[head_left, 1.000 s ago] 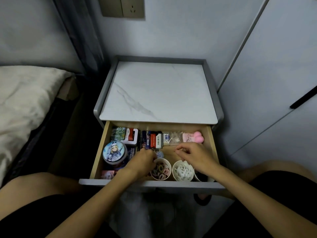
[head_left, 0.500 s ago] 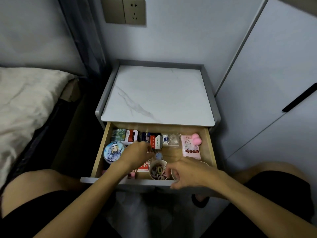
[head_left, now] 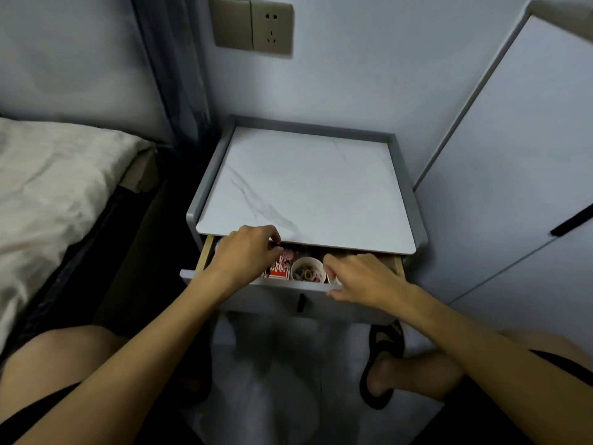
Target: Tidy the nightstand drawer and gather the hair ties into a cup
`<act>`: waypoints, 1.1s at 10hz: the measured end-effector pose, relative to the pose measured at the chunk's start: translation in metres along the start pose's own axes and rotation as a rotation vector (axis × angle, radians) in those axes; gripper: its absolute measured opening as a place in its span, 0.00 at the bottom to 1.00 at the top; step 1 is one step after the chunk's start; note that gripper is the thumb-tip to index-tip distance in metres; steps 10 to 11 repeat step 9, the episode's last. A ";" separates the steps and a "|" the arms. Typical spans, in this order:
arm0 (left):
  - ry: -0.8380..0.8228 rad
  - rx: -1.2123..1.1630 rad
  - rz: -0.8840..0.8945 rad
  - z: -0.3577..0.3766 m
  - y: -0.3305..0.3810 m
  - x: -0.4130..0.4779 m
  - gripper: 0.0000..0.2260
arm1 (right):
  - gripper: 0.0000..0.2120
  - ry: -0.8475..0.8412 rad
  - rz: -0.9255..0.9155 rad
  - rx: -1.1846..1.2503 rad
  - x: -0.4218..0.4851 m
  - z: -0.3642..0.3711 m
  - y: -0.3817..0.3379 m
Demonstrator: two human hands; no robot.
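Observation:
The grey nightstand drawer [head_left: 272,295] stands only a narrow strip open under the white marble top [head_left: 308,194]. In the gap a white cup [head_left: 308,273] holds several coloured hair ties, with a red card pack [head_left: 279,269] to its left. A second white cup [head_left: 332,279] is mostly hidden by my right hand [head_left: 362,277], which rests on the drawer's front rim with its thumb against the front panel. My left hand [head_left: 247,252] hovers over the drawer's left part, fingers bent at the edge of the top, with nothing plainly held.
A bed with a pale cover [head_left: 48,187] lies to the left, a white wardrobe door [head_left: 513,187] to the right. A wall socket [head_left: 271,27] sits above the nightstand. My knees and a foot in a black slipper [head_left: 382,364] are below the drawer.
The drawer has slid most of the way in, hiding the back items. My right hand moved onto the front rim; my left hand drew back toward the top's edge.

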State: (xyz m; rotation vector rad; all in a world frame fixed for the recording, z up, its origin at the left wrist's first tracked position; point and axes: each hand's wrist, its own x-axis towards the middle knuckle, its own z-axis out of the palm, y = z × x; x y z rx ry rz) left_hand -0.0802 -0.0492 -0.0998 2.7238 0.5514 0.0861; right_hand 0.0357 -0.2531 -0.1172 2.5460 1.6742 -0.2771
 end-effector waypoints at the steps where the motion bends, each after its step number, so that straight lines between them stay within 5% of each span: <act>1: -0.017 -0.050 -0.034 -0.003 -0.010 0.014 0.11 | 0.18 0.062 -0.003 -0.092 0.017 -0.002 0.012; 7: -0.219 0.022 0.054 -0.022 -0.021 0.052 0.14 | 0.10 0.006 -0.005 -0.211 0.063 -0.012 0.034; 9: -0.212 0.112 0.039 -0.054 -0.019 0.042 0.16 | 0.11 -0.158 0.158 0.037 0.052 -0.042 0.026; 11: -0.212 0.112 0.039 -0.054 -0.019 0.042 0.16 | 0.11 -0.158 0.158 0.037 0.052 -0.042 0.026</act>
